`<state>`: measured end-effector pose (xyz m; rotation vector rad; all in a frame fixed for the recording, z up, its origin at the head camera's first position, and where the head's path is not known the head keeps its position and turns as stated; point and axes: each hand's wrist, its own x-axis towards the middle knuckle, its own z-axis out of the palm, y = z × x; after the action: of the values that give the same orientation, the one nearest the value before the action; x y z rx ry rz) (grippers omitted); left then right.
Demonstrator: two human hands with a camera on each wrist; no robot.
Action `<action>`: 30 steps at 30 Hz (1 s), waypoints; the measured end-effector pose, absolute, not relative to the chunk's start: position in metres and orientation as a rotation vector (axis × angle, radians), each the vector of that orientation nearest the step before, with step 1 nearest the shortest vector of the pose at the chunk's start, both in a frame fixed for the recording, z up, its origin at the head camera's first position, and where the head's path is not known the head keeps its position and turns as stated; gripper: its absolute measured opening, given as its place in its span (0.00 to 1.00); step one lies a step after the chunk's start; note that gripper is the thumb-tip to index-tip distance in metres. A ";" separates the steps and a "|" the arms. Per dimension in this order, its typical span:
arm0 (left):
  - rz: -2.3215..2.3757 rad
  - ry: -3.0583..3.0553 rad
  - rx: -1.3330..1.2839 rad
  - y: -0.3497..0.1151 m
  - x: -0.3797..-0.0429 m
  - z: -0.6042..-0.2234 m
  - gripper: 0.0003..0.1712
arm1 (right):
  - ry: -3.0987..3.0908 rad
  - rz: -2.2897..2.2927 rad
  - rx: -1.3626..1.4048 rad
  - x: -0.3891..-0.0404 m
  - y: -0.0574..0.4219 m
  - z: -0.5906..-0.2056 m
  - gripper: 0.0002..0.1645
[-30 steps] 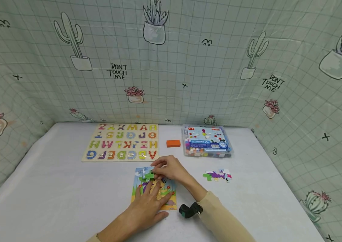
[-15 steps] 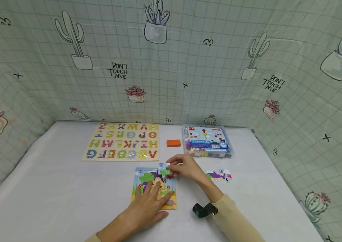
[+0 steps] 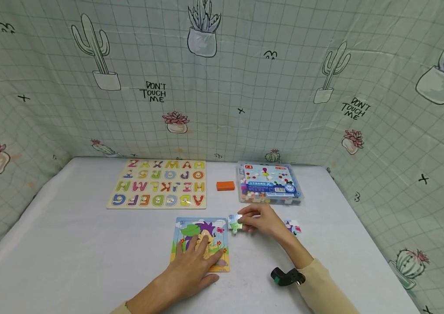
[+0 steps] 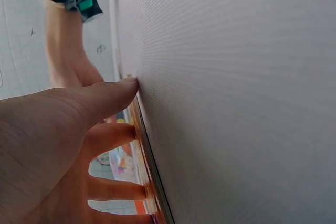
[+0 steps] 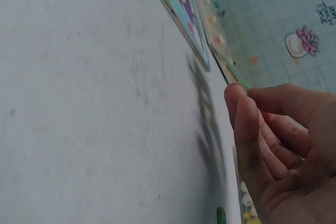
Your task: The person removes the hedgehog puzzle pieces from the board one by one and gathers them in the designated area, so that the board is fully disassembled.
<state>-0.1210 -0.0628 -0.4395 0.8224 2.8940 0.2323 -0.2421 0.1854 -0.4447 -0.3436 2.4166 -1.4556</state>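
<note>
A picture puzzle board [image 3: 199,222] with a purple-haired cartoon figure lies on the table. My left hand [image 3: 193,267] rests on its lower part with fingers spread, covering some of the picture. Just right of the board, my right hand [image 3: 261,220] pinches a puzzle piece [image 3: 235,222] in light blue and green between thumb and fingers. In the right wrist view that piece [image 5: 231,66] appears edge-on, held above the table. Another puzzle piece [image 3: 294,226], purple and white, lies beyond the right hand, partly hidden by the wrist.
Behind the board lies a wooden alphabet board [image 3: 156,185]. An orange block [image 3: 225,186] sits beside it, and a clear plastic case [image 3: 270,183] of small coloured parts stands at the back right. A printed cloth [image 3: 222,87] hangs around the table's far and side edges.
My right hand has moved right with the puzzle piece, from over the board's upper left to beyond its right edge. The left hand has stayed on the board.
</note>
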 end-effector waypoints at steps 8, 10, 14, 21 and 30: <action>0.226 2.893 0.817 -0.063 -0.121 -0.440 0.33 | 2.453 -1.399 -0.293 -0.236 0.209 -0.441 0.18; 0.228 2.888 0.810 -0.063 -0.121 -0.440 0.33 | 2.468 -1.384 -0.284 -0.235 0.214 -0.439 0.18; 0.226 2.891 0.815 -0.064 -0.120 -0.441 0.33 | 2.483 -1.353 -0.315 -0.233 0.223 -0.438 0.18; 0.206 2.935 0.855 -0.064 -0.119 -0.443 0.32 | 2.475 -1.350 -0.333 -0.233 0.233 -0.443 0.18; 0.211 2.917 0.843 -0.064 -0.119 -0.441 0.33 | 2.505 -1.338 -0.292 -0.233 0.238 -0.445 0.16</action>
<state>-0.1195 -0.0639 -0.4413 0.8425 2.9173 0.2113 -0.2332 0.2376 -0.4451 -0.2916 2.5046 -1.3384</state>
